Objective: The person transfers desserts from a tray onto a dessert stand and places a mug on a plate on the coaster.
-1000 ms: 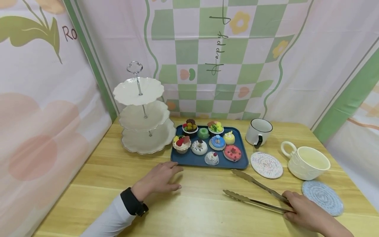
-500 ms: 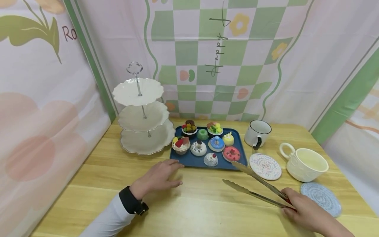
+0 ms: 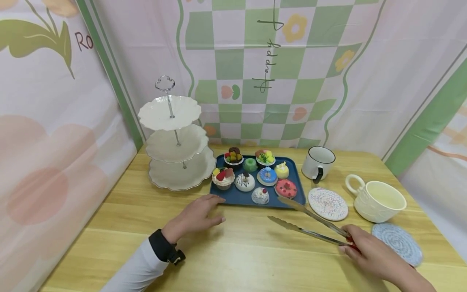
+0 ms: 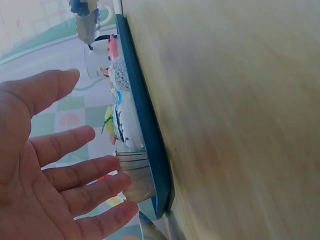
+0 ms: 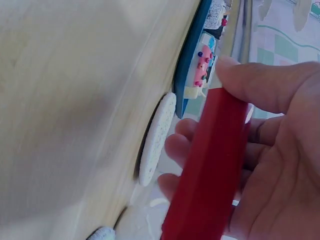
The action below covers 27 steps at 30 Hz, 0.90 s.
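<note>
My right hand holds metal tongs by their red handle, with the two tong arms spread apart. One tip lies over the near edge of a blue tray. Closest to it are a pink doughnut and a speckled dome cake with a red berry. Also on the tray are a blue doughnut, a striped white doughnut and a strawberry cupcake. My left hand has its fingers extended near the tray's left corner, holding nothing; contact cannot be told.
A three-tier cake stand rises at the back left. Right of the tray are a white enamel mug, a cream cup, a speckled coaster and a blue-grey coaster. Curtains hang behind the wooden table.
My right hand has shifted left and slightly away from me with the tongs, bringing the far tip over the tray's edge. The left hand stays almost still.
</note>
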Each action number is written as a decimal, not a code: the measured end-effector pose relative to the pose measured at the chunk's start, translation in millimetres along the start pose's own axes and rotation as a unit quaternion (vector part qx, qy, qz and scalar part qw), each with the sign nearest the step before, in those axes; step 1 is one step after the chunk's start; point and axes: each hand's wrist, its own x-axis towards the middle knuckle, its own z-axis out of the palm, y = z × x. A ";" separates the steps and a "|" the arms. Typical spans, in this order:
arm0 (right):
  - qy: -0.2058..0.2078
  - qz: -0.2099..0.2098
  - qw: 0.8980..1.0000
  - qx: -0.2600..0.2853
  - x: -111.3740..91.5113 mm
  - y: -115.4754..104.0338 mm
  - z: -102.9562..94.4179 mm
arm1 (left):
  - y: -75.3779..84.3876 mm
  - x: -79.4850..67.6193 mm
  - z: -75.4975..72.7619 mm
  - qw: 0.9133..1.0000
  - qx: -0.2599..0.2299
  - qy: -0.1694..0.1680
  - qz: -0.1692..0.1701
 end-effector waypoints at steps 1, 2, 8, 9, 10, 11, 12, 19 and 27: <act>0.002 -0.001 1.000 -0.001 0.7 -0.7 0.3 | 0.1 0.2 0.5 1.000 -0.006 0.002 -0.002; 0.003 -0.001 1.000 -0.002 1.5 -1.4 0.6 | 0.0 0.4 1.1 1.000 -0.011 0.005 -0.004; 0.007 -0.005 1.000 -0.001 7.9 -4.4 2.8 | -1.1 1.9 4.4 0.999 -0.041 0.018 -0.014; 0.009 -0.008 1.000 0.000 9.3 -4.9 3.0 | -1.0 2.2 4.6 0.999 -0.046 0.021 -0.017; 0.010 -0.011 1.000 0.000 10.8 -5.5 3.2 | -1.2 2.8 5.0 0.998 -0.051 0.025 -0.019; 0.013 -0.012 1.000 0.000 12.3 -6.2 3.3 | -1.3 3.3 5.1 0.998 -0.059 0.029 -0.020; 0.014 -0.014 1.000 0.000 13.9 -6.7 3.5 | -1.4 3.9 5.3 0.997 -0.066 0.034 -0.021; 0.023 -0.035 0.999 -0.007 21.4 -12.3 6.1 | -2.9 7.2 9.6 0.989 -0.129 0.063 -0.044; 0.011 -0.022 1.000 -0.006 28.4 -17.4 8.5 | -9.0 9.2 13.7 0.977 -0.166 0.103 -0.086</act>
